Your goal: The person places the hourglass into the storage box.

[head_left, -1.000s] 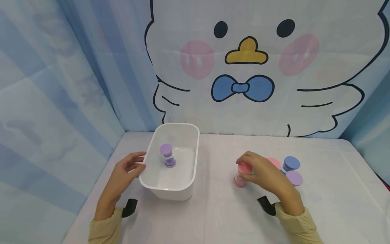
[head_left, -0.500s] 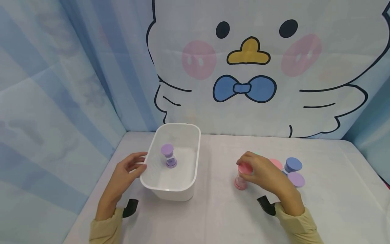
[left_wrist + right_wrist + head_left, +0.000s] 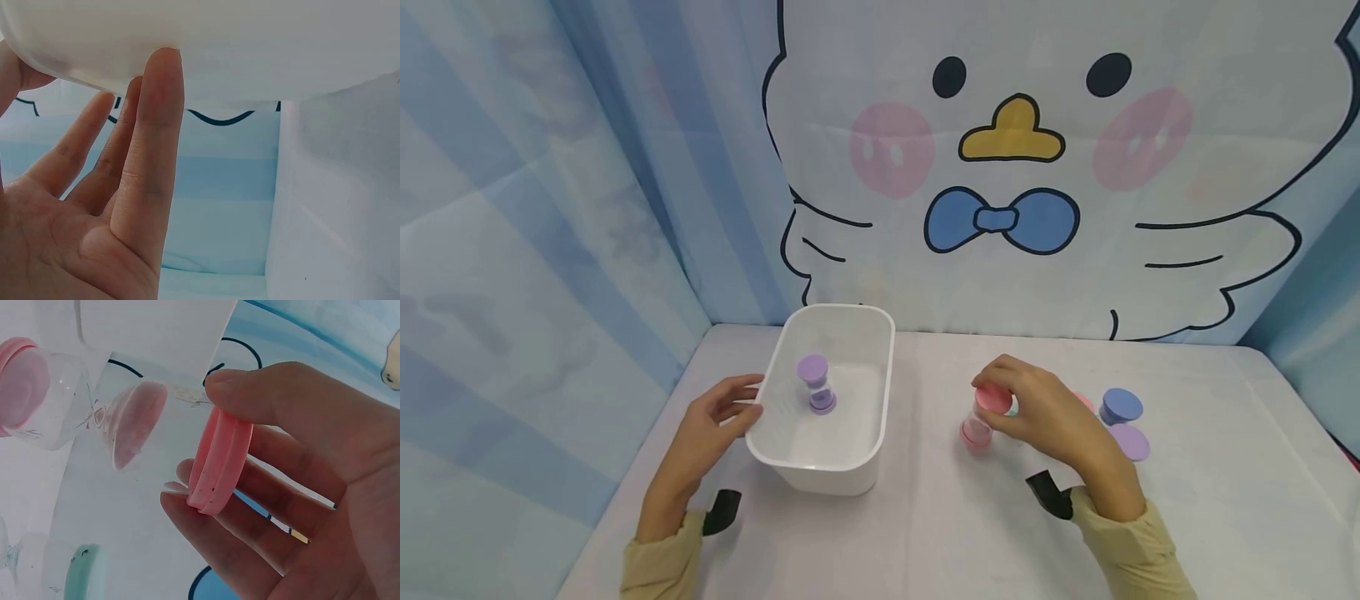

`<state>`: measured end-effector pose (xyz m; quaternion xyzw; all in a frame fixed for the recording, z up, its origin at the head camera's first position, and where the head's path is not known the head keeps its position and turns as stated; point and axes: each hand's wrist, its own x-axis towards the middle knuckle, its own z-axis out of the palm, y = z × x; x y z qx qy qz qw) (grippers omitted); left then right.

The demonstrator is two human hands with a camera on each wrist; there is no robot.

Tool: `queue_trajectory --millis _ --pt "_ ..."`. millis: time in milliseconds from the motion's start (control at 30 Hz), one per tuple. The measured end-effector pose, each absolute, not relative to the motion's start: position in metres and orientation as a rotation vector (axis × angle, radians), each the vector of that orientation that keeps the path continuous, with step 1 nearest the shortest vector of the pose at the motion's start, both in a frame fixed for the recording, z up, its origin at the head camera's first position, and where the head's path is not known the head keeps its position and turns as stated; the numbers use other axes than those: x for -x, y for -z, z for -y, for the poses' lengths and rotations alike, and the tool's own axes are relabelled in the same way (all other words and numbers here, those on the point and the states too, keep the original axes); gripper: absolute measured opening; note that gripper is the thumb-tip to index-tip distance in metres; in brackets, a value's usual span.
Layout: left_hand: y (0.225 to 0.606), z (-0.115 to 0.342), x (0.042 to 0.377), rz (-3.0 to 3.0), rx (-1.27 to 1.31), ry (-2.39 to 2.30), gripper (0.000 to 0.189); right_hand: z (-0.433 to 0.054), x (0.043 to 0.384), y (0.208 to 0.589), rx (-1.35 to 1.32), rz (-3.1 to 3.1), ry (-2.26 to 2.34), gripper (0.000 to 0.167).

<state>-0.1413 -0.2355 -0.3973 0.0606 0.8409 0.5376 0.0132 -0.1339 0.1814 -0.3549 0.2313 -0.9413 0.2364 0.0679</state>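
Observation:
My left hand (image 3: 703, 437) rests its fingertips against the left side of a white plastic bin (image 3: 831, 482). In the left wrist view its fingers (image 3: 156, 131) are nearly straight on the bin's outer wall. A purple-capped hourglass (image 3: 817, 385) stands inside the bin. To the right, my right hand (image 3: 1048, 412) pinches a pink hourglass (image 3: 977, 433) by its top cap, between thumb and fingertips. The hourglass leans slightly, and pink sand shows in its clear bulbs in the right wrist view. A green-capped hourglass (image 3: 84, 572) stands close by, mostly hidden in the head view.
Behind the right hand stand a blue hourglass (image 3: 1121, 405), a purple hourglass (image 3: 1128, 441) and another pink one (image 3: 1084, 402), partly covered. A white cloth covers the table (image 3: 917, 533). A cartoon-printed curtain (image 3: 880, 267) hangs along the back.
My right hand has shifted slightly left and up with the pink hourglass, tilting it and uncovering some of the green one. The left hand and bin stay in place.

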Motion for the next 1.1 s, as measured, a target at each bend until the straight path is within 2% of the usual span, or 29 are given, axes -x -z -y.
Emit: queue_trajectory --millis 1100 --pt "0.398 0.238 0.140 -2.571 -0.251 -1.732 0.048 -0.155 0.134 0.327 -0.854 2.428 -0.780 0.037"
